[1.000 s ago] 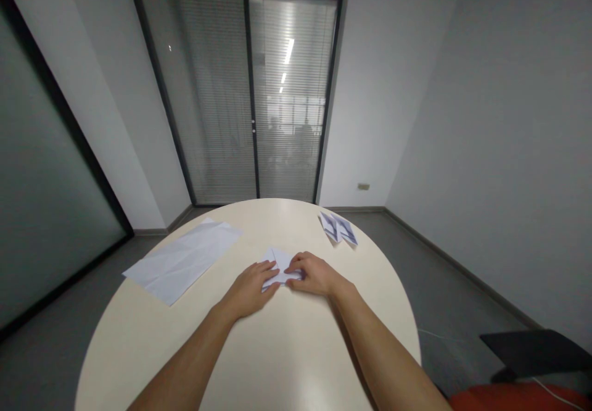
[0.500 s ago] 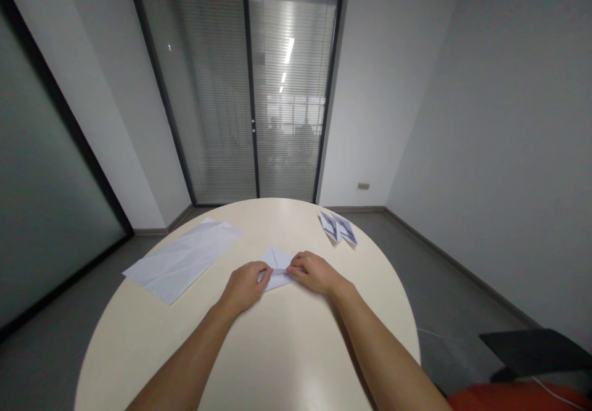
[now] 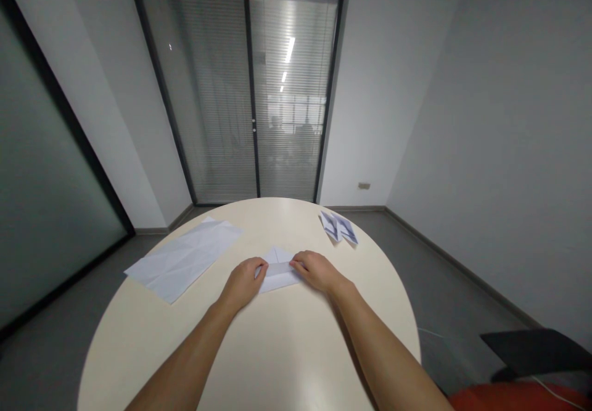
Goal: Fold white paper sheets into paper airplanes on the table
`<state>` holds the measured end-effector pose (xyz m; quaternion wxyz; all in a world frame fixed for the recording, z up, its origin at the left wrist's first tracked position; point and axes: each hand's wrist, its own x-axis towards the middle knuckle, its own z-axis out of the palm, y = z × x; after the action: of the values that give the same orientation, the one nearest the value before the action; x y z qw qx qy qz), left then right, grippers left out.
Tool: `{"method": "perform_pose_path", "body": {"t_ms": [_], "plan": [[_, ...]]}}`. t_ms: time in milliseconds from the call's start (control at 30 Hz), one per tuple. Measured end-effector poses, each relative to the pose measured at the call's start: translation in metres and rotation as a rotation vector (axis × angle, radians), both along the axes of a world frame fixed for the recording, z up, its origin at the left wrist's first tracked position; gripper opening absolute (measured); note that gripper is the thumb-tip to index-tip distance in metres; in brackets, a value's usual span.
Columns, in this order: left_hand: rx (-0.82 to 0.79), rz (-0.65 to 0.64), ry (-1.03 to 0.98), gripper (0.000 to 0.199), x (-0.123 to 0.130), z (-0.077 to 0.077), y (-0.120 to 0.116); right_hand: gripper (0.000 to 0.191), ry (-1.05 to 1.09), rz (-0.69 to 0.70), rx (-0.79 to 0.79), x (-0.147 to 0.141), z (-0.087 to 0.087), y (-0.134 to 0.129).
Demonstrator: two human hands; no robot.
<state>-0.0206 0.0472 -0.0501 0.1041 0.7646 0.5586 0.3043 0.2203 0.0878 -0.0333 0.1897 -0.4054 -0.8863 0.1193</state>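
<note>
A partly folded sheet of white paper (image 3: 279, 274) lies near the middle of the round table, its far side coming to a point with a crease down the centre. My left hand (image 3: 244, 280) pinches its left end between thumb and fingers. At the right end, my right hand (image 3: 315, 270) grips the paper the same way. Between the two hands a raised, slightly shaded flap runs across the sheet. The fingers cover both ends of the paper.
Creased white sheets (image 3: 185, 260) lie on the left of the cream table (image 3: 259, 355). Folded paper pieces (image 3: 338, 228) stand near its right far edge. A black surface (image 3: 539, 349) and a red seat (image 3: 513, 397) are at lower right, beyond the table.
My hands have moved slightly apart along the paper. The flap between them now shows wider and stands up more, while the other papers stay put.
</note>
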Motion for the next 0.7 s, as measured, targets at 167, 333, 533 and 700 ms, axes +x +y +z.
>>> {"method": "perform_pose_path", "body": {"t_ms": [167, 333, 533, 700], "plan": [[0.028, -0.001, -0.015, 0.023, -0.003, -0.006, 0.005, 0.028, 0.031, -0.025, -0.001, 0.003, -0.006, 0.004], [0.007, 0.025, -0.031, 0.019, -0.003, -0.007, 0.005, 0.029, 0.074, -0.039, -0.010, 0.006, -0.010, 0.006], [0.000, 0.033, -0.013, 0.017, -0.003, -0.008, 0.006, 0.038, 0.111, -0.051, -0.013, 0.006, -0.012, 0.006], [0.017, 0.067, 0.112, 0.024, 0.002, -0.006, 0.001, 0.047, 0.159, -0.050, 0.000, 0.005, -0.014, 0.006]]}}
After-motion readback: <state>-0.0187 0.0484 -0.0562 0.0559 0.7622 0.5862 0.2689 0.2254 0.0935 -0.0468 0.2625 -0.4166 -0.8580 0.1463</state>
